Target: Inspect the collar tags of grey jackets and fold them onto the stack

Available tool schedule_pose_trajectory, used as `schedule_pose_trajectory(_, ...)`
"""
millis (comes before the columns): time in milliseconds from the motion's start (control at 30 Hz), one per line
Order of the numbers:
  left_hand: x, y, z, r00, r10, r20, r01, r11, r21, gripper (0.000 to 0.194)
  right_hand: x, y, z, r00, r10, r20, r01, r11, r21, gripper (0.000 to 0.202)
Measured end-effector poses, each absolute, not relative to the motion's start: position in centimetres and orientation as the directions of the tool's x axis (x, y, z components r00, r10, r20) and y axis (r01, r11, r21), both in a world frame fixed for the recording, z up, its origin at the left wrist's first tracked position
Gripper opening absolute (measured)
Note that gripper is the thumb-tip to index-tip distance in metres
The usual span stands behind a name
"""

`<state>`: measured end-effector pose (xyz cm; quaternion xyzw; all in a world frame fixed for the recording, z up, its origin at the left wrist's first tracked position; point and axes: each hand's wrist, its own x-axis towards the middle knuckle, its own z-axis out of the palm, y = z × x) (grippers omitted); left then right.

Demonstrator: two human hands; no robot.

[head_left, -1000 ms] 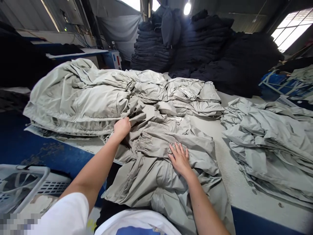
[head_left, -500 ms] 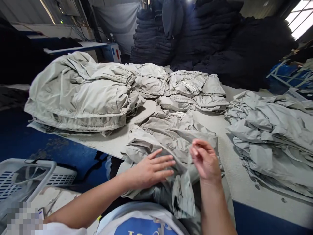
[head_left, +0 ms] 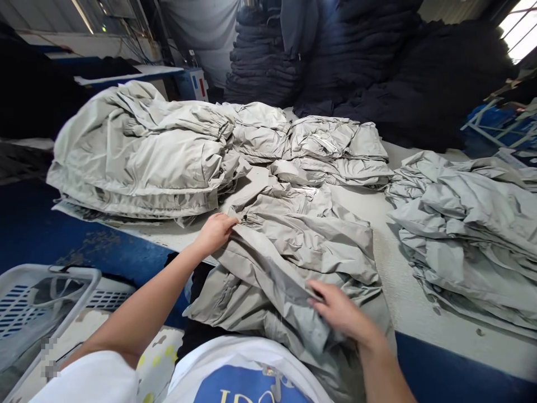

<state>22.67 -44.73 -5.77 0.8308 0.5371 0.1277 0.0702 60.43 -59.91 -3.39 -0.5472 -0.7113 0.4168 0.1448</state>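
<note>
Sitting at your nine o'clock, a white basket (head_left: 46,302) is lower than the table (head_left: 405,296), whose bare strip opens at two o'clock, between the grey garment (head_left: 255,296) and the grey pile (head_left: 470,224). At eleven, your left hand (head_left: 218,230) is pinched on the garment's edge; at one, your right hand (head_left: 342,313) touches its fold, finger closure impossible to tell. Fabric stretches between them, spilling over the front edge.

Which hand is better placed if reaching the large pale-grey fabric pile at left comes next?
Likely the left hand: it is close to that pile, though pinching the crumpled grey fabric garment; the right hand is farther away.
</note>
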Motion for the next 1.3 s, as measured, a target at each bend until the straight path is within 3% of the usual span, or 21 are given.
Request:
schedule_pose_trajectory(100,23.4,-43.8,-4.8,0.331,0.916,0.225,0.891,-0.382,0.244,0.038,65.3,-57.6,-0.8,-0.019,0.993,-0.116,0.708,-0.069,-0.703,0.035)
schedule_pose_trajectory(200,25.6,-43.7,-4.3,0.328,0.895,0.302,0.877,-0.408,0.255,0.044,68.1,-54.5,0.3,0.287,0.940,0.184,0.857,-0.166,-0.488,0.033)
schedule_pose_trajectory(267,27.1,-44.1,-4.8,0.343,0.875,0.342,0.863,-0.438,0.252,0.054,67.8,-52.8,-0.6,0.242,0.908,0.341,0.935,-0.125,-0.332,0.035)
schedule_pose_trajectory(333,28.0,-44.6,-6.1,0.425,0.848,0.317,0.832,-0.504,0.232,0.058,66.2,-51.6,-2.7,0.094,0.907,0.411,0.979,-0.008,-0.205,0.039)
schedule_pose_trajectory(400,28.3,-44.9,-7.8,0.538,0.816,0.210,0.785,-0.576,0.226,0.055,64.1,-50.7,-5.5,-0.028,0.930,0.367,0.991,0.073,-0.109,0.043)
schedule_pose_trajectory(500,27.3,-44.7,-10.0,0.623,0.781,0.048,0.738,-0.606,0.296,0.053,61.9,-49.8,-9.4,-0.072,0.962,0.262,0.996,0.081,-0.025,0.049)
schedule_pose_trajectory(700,21.6,-45.0,-9.2,0.653,0.757,0.039,0.653,-0.588,0.477,0.053,61.9,-49.0,-11.4,-0.069,0.953,0.293,0.991,0.099,-0.088,0.052)
schedule_pose_trajectory(833,16.7,-48.3,-7.1,0.599,0.795,-0.091,0.707,-0.472,0.526,0.052,61.9,-48.6,-11.1,-0.059,0.948,0.313,0.986,0.105,-0.131,0.051)
schedule_pose_trajectory(1000,12.3,-52.6,-4.5,0.518,0.806,-0.286,0.801,-0.340,0.493,0.049,61.7,-47.9,-11.6,-0.068,0.935,0.347,0.977,0.132,-0.165,0.051)
schedule_pose_trajectory(1300,9.0,-56.9,-3.3,0.434,0.800,-0.415,0.877,-0.269,0.399,0.044,63.2,-45.3,-14.7,0.005,0.892,0.452,0.964,0.116,-0.241,0.045)
